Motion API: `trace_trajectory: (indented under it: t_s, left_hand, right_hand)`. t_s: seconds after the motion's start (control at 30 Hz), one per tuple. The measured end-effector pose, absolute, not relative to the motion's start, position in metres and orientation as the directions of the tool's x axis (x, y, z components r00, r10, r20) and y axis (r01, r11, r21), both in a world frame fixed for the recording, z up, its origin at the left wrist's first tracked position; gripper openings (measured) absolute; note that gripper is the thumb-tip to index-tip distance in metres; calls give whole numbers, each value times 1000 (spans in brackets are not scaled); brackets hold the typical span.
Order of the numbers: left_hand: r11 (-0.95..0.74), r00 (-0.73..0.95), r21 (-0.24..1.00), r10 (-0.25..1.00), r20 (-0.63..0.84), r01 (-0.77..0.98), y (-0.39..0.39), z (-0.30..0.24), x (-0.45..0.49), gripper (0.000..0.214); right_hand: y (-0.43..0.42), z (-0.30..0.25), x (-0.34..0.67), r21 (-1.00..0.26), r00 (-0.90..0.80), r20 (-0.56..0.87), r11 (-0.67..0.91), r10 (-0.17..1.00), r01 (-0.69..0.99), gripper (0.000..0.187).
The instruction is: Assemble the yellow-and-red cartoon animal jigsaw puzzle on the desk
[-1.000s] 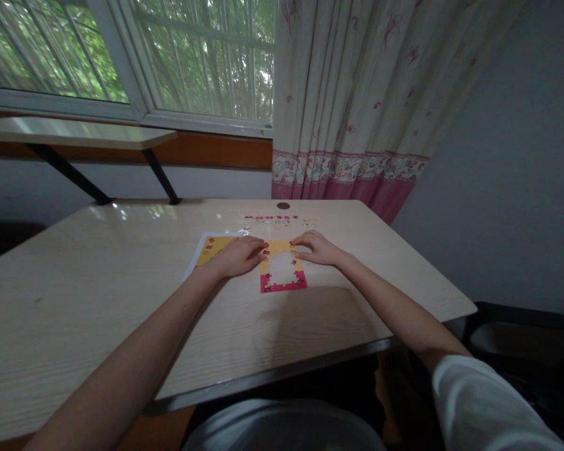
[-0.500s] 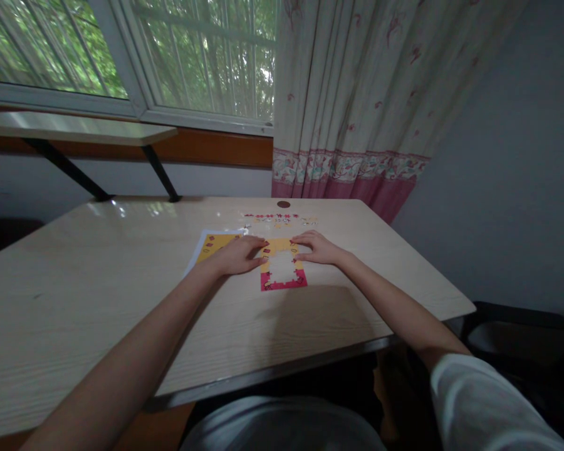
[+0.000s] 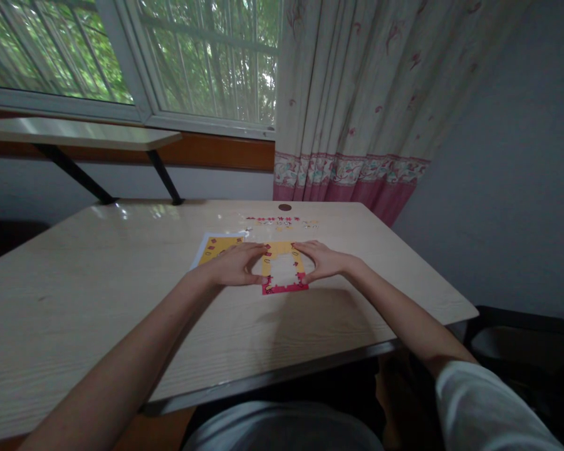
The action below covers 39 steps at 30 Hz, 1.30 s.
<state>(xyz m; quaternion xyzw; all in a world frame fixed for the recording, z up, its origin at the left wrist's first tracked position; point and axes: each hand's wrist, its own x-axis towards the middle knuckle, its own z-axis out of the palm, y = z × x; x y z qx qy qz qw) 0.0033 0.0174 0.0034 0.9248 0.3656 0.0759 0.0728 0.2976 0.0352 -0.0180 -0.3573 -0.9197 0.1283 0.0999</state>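
Note:
A partly assembled jigsaw puzzle (image 3: pixel 285 289) lies flat on the table, a border of yellow and pink-red pieces around a bare middle. My left hand (image 3: pixel 235 263) is at its left side, fingertips touching the upper left edge and thumb the lower left edge. On the opposite side, my right hand (image 3: pixel 322 260) has its fingertips at the upper right corner and its thumb at the lower right edge. Both hands have thumb and fingers spread apart. Beside and partly behind my left hand lies a yellow printed picture sheet (image 3: pixel 224 243) with a white margin.
Loose red puzzle pieces (image 3: pixel 272 218) form a row farther back, with yellow and pale pieces (image 3: pixel 284 228) nearer. A dark round disc (image 3: pixel 284 207) sits at the table's (image 3: pixel 98 300) far edge. A raised shelf (image 3: pixel 84 133) stands at back left; a curtain (image 3: pixel 348 125) hangs behind.
Both thumbs have slid toward me along the puzzle's sides, down to the pink-red part, widening the spread of each hand. The view has shifted slightly.

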Motion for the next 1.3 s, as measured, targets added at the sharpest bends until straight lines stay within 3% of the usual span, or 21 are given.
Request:
trace_trajectory:
  t_s: [0.3, 0.6, 1.3]
  left_hand:
    - [-659, 673, 200, 740, 2, 725, 16, 2, 4, 88]
    - [-674, 682, 163, 732, 8, 721, 17, -1, 18, 84]
    - [-687, 695, 180, 718, 22, 704, 23, -8, 23, 82]
  right_hand:
    - [28, -6, 292, -303, -724, -13, 687, 690, 660, 107]
    - [33, -14, 284, -308, -747, 94, 733, 658, 607, 83]
    - [37, -22, 282, -319, -757, 158, 758, 634, 568, 73]
